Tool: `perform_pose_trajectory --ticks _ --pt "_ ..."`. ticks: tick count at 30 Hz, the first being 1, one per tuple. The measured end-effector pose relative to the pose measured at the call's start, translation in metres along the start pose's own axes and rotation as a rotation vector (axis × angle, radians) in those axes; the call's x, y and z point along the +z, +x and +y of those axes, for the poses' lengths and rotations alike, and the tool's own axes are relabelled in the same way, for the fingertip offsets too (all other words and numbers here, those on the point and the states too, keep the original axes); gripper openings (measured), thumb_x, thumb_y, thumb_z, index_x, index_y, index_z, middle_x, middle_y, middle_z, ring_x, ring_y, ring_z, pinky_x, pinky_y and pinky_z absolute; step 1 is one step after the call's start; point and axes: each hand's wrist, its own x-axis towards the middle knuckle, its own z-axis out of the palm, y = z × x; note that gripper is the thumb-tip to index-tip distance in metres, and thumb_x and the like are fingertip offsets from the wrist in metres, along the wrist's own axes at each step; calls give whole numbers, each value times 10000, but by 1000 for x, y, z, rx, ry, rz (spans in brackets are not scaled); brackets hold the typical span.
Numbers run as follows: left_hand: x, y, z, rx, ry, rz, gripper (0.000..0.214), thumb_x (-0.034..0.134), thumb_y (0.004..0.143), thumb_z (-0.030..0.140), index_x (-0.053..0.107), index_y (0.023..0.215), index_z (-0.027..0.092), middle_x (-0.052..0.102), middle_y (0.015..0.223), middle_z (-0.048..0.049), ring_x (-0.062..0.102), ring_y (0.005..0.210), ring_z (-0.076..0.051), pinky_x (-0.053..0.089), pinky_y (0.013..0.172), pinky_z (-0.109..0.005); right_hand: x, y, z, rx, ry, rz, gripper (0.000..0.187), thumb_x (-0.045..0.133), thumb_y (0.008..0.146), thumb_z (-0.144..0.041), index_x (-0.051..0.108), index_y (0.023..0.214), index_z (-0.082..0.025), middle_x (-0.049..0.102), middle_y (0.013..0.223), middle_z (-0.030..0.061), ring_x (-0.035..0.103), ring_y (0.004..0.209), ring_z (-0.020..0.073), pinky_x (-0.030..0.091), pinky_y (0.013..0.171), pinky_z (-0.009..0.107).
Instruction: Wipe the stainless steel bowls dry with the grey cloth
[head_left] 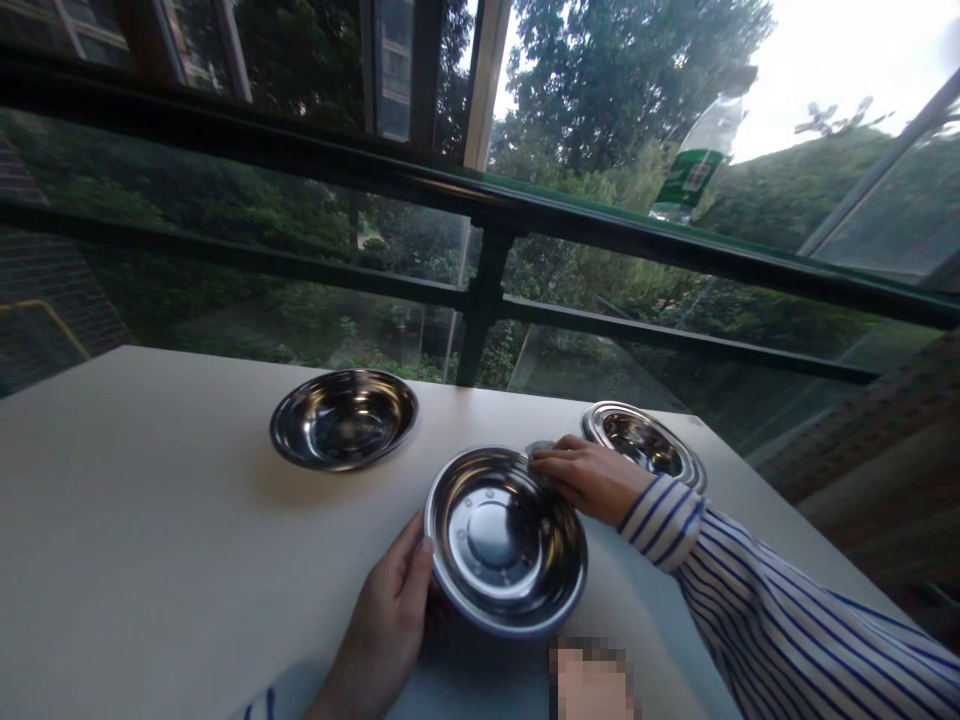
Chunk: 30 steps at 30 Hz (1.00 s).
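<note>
A shiny stainless steel bowl (499,540) is tilted towards me above the white table. My left hand (394,600) grips its left rim, thumb on the near side and the other fingers mostly hidden beneath. At the bowl's upper right rim is my right hand (589,475), its fingers bent over a small greyish, cloth-like piece (538,449). Most of that piece is covered by the fingers, so its exact kind does not show. The inside of the bowl holds nothing visible.
Another steel bowl (345,420) stands at the back left of the white table (187,560). Stacked steel bowls (645,445) sit at the back right, partly behind my right hand. Beyond the table runs a dark green railing (420,190), with a green-labelled plastic bottle (694,170) on it.
</note>
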Motion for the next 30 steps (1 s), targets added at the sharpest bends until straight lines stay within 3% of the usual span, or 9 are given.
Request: perform_pose_trajectory --ticks 5,9,16,19,22,25,30 --pt "0 -2 -3 -101 -11 -46 532 489 808 459 546 1230 140 611 615 -7 519 525 -159 446 505 -255 1 13 0 -16 3 13 301 483 810 -100 644 1055 -172 664 1081 71 588 847 200 484 791 336" --pt "0 -1 -3 -107 -18 -71 568 468 819 479 508 1264 128 527 507 32 466 464 -138 400 446 -234 4 44 -5 -45 18 28 248 505 825 -125 661 1012 -169 681 1028 75 581 862 211 473 801 342" --pt "-1 -1 1 -107 -17 -91 560 455 833 455 478 1300 147 678 727 -33 528 515 -147 462 512 -262 4 77 -34 -189 66 12 223 522 821 -125 653 997 -164 672 1019 88 554 902 209 450 808 317" --pt "-1 1 1 -41 -36 -65 519 461 833 430 519 1269 155 690 1011 -77 632 795 -199 489 795 -315 3 81 -53 -277 95 -5 212 506 841 -153 638 1006 -175 662 1040 70 547 937 194 430 843 299" --pt "0 4 -1 9 -41 -49 488 462 834 409 546 1243 156 606 1229 -76 521 1151 -221 322 1029 -318 3 78 -62 -333 115 -25 196 491 857 -169 627 997 -182 656 1043 64 544 960 173 414 862 278" --pt "1 4 -2 2 -27 -74 484 456 842 398 537 1254 157 586 1266 -72 480 1206 -219 296 1049 -315 1 74 -54 -281 111 -27 200 488 850 -154 624 996 -169 656 1036 81 545 934 189 429 830 297" --pt "3 2 1 9 -69 -97 470 472 840 400 546 1251 185 628 1212 -56 541 1134 -235 364 1001 -329 -1 70 -38 -153 104 -5 215 500 815 -98 619 990 -129 663 961 123 549 855 216 440 782 344"
